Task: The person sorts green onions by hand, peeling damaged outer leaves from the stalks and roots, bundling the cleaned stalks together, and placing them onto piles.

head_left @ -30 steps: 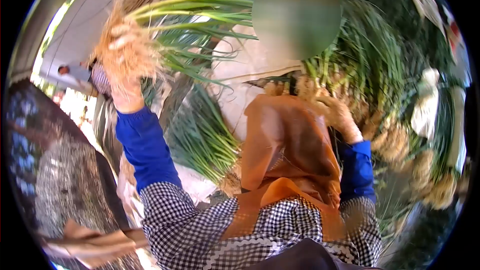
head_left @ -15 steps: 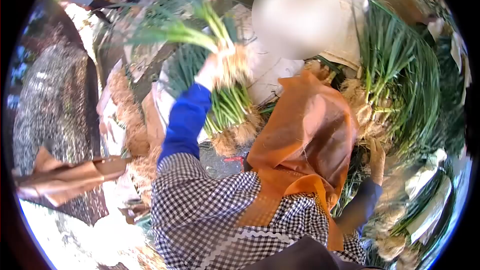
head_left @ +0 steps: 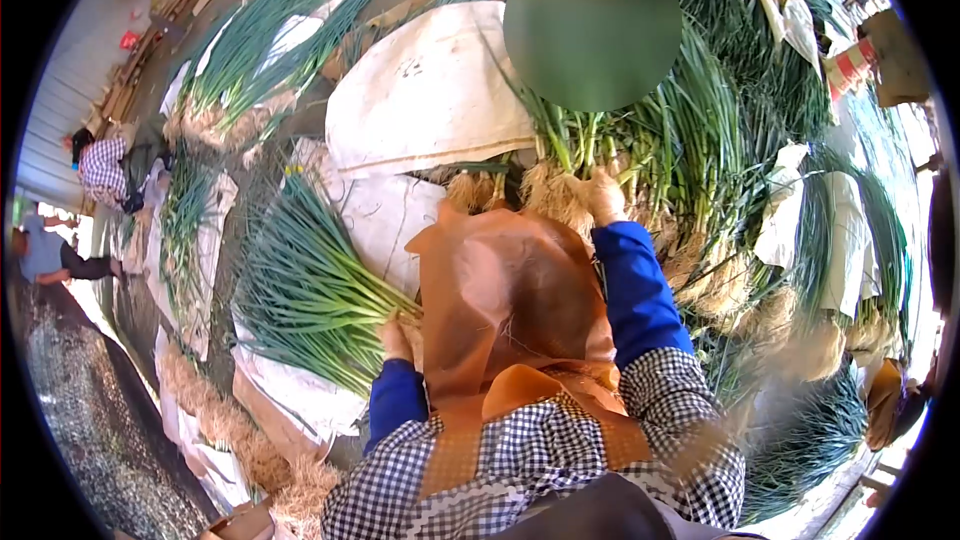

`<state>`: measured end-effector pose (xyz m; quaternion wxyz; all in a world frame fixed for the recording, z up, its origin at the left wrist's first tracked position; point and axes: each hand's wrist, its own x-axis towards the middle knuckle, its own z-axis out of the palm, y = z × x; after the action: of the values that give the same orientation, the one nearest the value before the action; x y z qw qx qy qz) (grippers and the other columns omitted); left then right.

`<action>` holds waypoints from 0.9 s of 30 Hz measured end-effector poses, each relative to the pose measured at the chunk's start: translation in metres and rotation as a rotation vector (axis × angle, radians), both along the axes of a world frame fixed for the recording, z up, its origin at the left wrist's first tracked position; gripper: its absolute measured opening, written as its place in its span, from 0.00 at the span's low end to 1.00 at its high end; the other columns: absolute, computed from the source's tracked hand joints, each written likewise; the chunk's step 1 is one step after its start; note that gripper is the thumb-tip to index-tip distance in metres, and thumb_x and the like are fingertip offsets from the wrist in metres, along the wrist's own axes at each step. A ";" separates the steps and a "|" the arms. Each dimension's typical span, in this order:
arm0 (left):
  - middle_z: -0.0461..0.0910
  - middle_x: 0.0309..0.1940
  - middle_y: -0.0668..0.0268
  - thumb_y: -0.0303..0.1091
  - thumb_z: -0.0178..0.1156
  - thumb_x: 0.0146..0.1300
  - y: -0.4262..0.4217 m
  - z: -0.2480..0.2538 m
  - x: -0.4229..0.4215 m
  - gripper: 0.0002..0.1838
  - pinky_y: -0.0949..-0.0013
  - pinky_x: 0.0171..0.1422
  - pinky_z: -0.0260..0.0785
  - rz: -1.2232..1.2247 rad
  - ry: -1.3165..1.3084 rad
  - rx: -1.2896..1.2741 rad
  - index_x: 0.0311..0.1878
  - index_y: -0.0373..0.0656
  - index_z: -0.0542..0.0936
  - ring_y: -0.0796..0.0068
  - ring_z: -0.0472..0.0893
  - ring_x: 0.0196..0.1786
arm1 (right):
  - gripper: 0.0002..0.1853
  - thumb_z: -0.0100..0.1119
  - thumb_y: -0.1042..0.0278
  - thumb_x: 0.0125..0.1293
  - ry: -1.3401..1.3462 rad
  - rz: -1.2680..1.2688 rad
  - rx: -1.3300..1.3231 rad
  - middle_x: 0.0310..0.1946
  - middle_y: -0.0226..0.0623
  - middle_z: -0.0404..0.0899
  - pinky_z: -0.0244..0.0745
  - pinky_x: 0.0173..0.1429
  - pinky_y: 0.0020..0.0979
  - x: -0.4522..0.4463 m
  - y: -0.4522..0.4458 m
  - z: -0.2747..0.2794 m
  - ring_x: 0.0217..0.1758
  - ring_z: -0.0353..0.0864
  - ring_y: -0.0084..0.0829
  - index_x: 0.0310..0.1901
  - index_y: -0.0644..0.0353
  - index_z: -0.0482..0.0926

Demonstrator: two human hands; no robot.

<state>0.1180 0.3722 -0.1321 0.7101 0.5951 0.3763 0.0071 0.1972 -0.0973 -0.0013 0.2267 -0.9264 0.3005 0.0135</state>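
Observation:
My left hand rests at the root end of a fanned bundle of green onions on my left; its fingers are partly hidden. On the other side, my right hand is closed at the rooted base of some upright green onions, beside a tuft of pale roots. An orange apron covers my lap between the two hands. Exactly what the right fingers grip is hard to make out.
A white sack lies ahead. More green onions are at the upper left, with others along the right. Two people are at the far left. Dark netting lies at the lower left.
My left hand has come down from the raised bunch to the bundle at my left, no longer holding that bunch aloft. My right hand has moved forward to the roots ahead.

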 end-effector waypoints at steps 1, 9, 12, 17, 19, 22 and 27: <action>0.72 0.51 0.54 0.27 0.58 0.56 -0.004 0.013 0.009 0.25 0.68 0.53 0.68 -0.006 -0.080 0.385 0.58 0.33 0.65 0.65 0.75 0.50 | 0.25 0.58 0.42 0.56 -0.096 0.260 -0.155 0.32 0.47 0.79 0.72 0.44 0.38 0.004 -0.020 -0.033 0.39 0.78 0.46 0.40 0.60 0.78; 0.74 0.49 0.62 0.32 0.47 0.66 -0.232 0.272 -0.013 0.16 0.69 0.55 0.69 -0.851 -0.598 -0.255 0.55 0.39 0.69 0.71 0.72 0.54 | 0.18 0.59 0.77 0.54 -0.732 0.373 0.458 0.33 0.40 0.76 0.73 0.35 0.30 -0.126 -0.022 0.038 0.34 0.77 0.33 0.48 0.62 0.76; 0.74 0.49 0.65 0.36 0.56 0.63 -0.303 0.211 -0.047 0.17 0.71 0.57 0.67 -1.003 0.221 -0.872 0.54 0.42 0.72 0.75 0.72 0.55 | 0.12 0.57 0.73 0.59 -0.666 0.308 0.873 0.33 0.32 0.77 0.73 0.37 0.26 -0.158 0.010 0.047 0.36 0.76 0.26 0.45 0.60 0.77; 0.75 0.31 0.70 0.27 0.51 0.64 -0.311 0.137 -0.069 0.06 0.76 0.29 0.69 -1.019 0.215 -0.911 0.44 0.45 0.74 0.78 0.75 0.30 | 0.14 0.54 0.59 0.64 -0.445 0.129 1.091 0.33 0.30 0.77 0.69 0.43 0.25 -0.162 0.008 0.042 0.36 0.74 0.21 0.43 0.61 0.77; 0.74 0.30 0.71 0.27 0.51 0.65 -0.315 0.141 -0.075 0.06 0.77 0.28 0.68 -0.976 0.221 -0.923 0.43 0.46 0.74 0.79 0.74 0.29 | 0.16 0.56 0.53 0.62 -0.368 -0.096 1.011 0.27 0.28 0.76 0.67 0.33 0.26 -0.135 -0.004 0.024 0.28 0.71 0.20 0.40 0.58 0.76; 0.73 0.28 0.73 0.29 0.51 0.65 -0.324 0.133 -0.080 0.03 0.78 0.28 0.66 -0.843 0.264 -1.063 0.40 0.48 0.73 0.80 0.73 0.28 | 0.19 0.51 0.49 0.64 -0.442 -0.129 0.411 0.18 0.40 0.75 0.69 0.27 0.37 -0.110 -0.015 -0.027 0.21 0.75 0.36 0.29 0.57 0.76; 0.74 0.30 0.74 0.33 0.53 0.64 -0.332 0.057 -0.071 0.03 0.79 0.34 0.67 -0.823 0.212 -1.112 0.39 0.49 0.73 0.81 0.74 0.32 | 0.18 0.48 0.54 0.67 -0.507 -0.200 0.145 0.17 0.35 0.75 0.66 0.26 0.27 -0.141 -0.002 -0.020 0.23 0.77 0.32 0.26 0.59 0.75</action>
<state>0.0466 0.0400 -0.0751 0.8136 0.2350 0.1354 -0.5143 0.0566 -0.0990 -0.0217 0.3604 -0.8473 0.3223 -0.2198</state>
